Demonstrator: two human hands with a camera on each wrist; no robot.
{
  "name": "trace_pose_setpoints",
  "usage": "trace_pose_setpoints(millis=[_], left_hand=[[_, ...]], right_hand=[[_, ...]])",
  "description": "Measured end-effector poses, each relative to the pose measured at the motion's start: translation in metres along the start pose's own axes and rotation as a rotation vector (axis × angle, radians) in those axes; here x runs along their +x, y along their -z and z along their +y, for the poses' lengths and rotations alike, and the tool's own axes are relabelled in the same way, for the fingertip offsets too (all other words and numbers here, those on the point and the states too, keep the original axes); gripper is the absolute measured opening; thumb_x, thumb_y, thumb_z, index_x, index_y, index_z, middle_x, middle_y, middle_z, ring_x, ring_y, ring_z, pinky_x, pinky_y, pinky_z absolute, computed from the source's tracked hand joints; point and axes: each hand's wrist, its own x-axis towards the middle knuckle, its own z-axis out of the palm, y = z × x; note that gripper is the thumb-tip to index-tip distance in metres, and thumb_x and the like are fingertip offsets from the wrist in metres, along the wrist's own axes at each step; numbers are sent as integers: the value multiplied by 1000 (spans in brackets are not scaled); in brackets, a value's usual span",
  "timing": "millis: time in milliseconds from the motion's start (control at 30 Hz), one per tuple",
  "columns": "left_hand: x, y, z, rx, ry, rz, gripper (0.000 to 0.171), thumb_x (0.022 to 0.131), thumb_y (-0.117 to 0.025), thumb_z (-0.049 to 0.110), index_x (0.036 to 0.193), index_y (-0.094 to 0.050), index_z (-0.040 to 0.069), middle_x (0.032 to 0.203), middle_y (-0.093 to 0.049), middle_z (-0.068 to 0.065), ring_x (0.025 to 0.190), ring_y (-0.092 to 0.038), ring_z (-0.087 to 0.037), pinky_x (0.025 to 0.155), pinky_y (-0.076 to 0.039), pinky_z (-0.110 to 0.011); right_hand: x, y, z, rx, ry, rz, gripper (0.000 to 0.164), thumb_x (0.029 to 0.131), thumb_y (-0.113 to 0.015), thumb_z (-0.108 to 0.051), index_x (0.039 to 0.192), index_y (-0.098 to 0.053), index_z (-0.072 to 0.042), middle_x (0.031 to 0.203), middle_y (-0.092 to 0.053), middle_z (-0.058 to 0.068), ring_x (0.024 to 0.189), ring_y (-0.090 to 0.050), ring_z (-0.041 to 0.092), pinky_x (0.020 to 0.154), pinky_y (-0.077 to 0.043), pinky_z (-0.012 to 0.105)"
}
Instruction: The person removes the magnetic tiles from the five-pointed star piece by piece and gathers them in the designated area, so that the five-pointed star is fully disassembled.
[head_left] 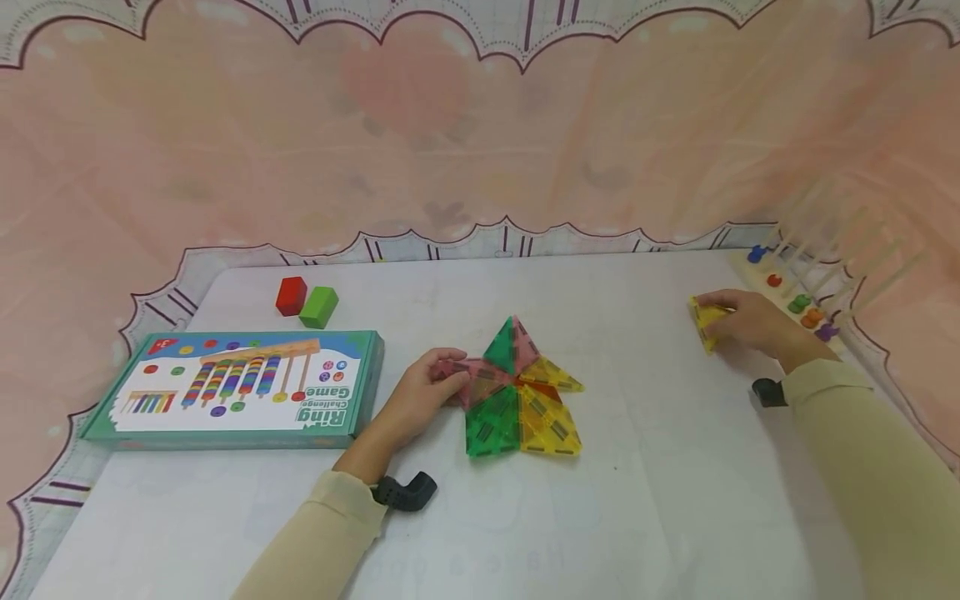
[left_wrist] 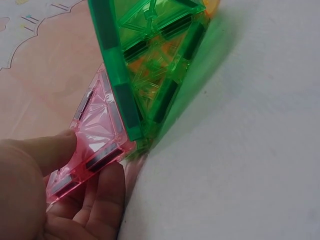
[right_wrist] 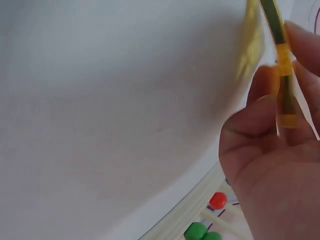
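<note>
Right fingers [head_left: 724,298], yellow tile [head_left: 707,322] between

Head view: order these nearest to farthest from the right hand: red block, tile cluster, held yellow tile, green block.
1. Held yellow tile: in the right hand.
2. Tile cluster: central, left of that hand.
3. Green block: back left.
4. Red block: just left of the green block.

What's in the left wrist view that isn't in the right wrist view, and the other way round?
Only the left wrist view shows the left hand gripping a pink tile beside green tiles. Only the right wrist view shows the right hand pinching a yellow tile, plus a red piece and a green piece. Both show white tabletop.
</note>
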Motion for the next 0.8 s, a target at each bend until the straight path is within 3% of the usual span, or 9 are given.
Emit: trace_pose_setpoints(millis=[167, 300, 500, 600, 700, 800], left_hand=[[1, 0, -1, 9, 0, -10, 32, 87, -59, 19, 118, -50, 16, 100, -60, -5, 86, -58, -20, 71, -49, -31], [0, 0, -1, -7, -11, -13, 34, 87, -59, 17, 120, -49, 13, 99, -61, -6, 85, -59, -20, 71, -49, -32], [-1, 0, -2, -14, -23, -23, 38, 87, -59, 18, 123, -46, 13, 100, -61, -6, 86, -58, -20, 71, -49, -32], [-1, 0, -2, -18, -27, -29, 39, 87, -59, 18, 124, -45, 13, 100, -61, -5, 86, -59, -20, 72, -49, -31], [-1, 0, -1, -17, -44, -29, 40, 87, -59, 17, 124, -45, 11, 100, -61, -6, 86, -59, -20, 72, -49, -31], [-2, 0, 0, -8, -53, -26, 39, 88, -58, 17, 124, -46, 12, 101, -60, -5, 86, -58, -20, 72, -49, -31]], right_hand=[[-2, 0, 6, -51, -39, 33, 71, 83, -61, -33, 139, -27, -5, 137, -21, 30, 114, -29, 45, 89, -30, 58], [-2, -4, 8, -94, -47, 62, 78, 80, -62, -43, 137, -28, -2, 135, -21, 33, 116, -26, 48, 90, -27, 60], [-4, -10, 7, -161, -34, 97, 75, 82, -60, -43, 135, -29, 1, 133, -26, 33, 116, -27, 48, 92, -25, 59], [-10, -17, -8, -183, 3, 127, 73, 84, -57, -45, 136, -30, -1, 134, -25, 31, 117, -26, 48, 91, -26, 60], [-17, -33, -34, -185, 105, 139, 66, 84, -56, -45, 134, -36, -6, 133, -33, 25, 118, -30, 43, 89, -30, 59], [-23, -59, -64, -156, 216, 87, 59, 83, -58, -44, 131, -43, -12, 129, -43, 15, 115, -38, 35, 87, -37, 53]])
